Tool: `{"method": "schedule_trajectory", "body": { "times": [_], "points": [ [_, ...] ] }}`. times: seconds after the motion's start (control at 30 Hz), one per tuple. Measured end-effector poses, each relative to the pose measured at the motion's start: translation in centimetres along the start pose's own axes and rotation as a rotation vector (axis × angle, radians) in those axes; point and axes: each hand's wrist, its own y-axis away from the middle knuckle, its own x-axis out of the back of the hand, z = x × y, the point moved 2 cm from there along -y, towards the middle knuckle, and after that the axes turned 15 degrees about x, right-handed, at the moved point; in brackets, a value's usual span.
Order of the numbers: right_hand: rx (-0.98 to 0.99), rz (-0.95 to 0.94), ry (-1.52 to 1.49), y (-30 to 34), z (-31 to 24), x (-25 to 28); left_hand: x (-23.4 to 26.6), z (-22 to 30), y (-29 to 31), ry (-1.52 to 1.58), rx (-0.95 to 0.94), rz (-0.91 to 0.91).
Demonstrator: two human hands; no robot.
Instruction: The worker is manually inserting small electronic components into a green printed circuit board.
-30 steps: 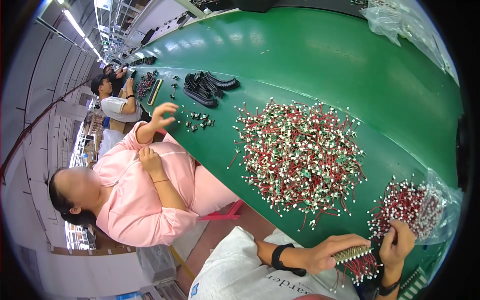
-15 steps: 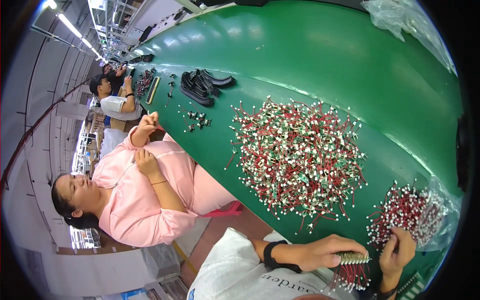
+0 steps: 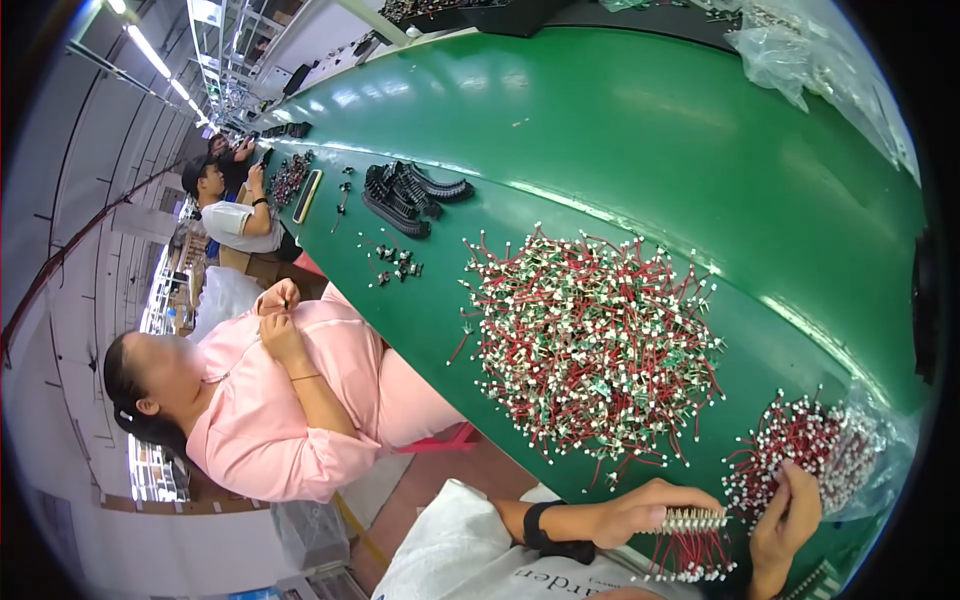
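Here's the green bench (image 3: 620, 130) sweeping wide across the view, w/ a big heap of red-wired pcs (image 3: 590, 345) in the middle; lower R, a smaller pile of red-wired connectors (image 3: 785, 445), its far side in or under a clear plastic bag (image 3: 895, 440); close in, L hand (image 3: 640, 508) is pinching a row of small boards (image 3: 695, 520), fingers along the top, thumb at the L end; the row's near the bench edge, btwn the hands, roughly level, w/ red wires (image 3: 690, 552) hanging below; R hand (image 3: 790, 515) is at the small pile, thumb and index curled toward each other; can't tell if anything's btwn the tips; handling-wise, the row looks light and prob. stiff lengthwise, tho any joins btwn boards could snap; wires look soft, tangle-prone, and a tug might strain the joints; best hold is prob. along the long board edge, clear of the wires, gentle, no bending; tiny white plugs (image 3: 715, 574) at the wire ends could snag.
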Motion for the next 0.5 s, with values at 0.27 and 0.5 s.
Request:
{"method": "schedule_trajectory", "body": {
  "times": [0.27, 0.5],
  "points": [
    [0.019, 0.057, 0.120, -0.4, 0.3, -0.4, 0.3, 0.3, 0.0, 0.083, 0.049, -0.022],
    [0.027, 0.126, 0.163, -0.3, -0.6, 0.2, -1.1, -0.3, 0.7, 0.347, 0.117, 0.023]
  ]
}}
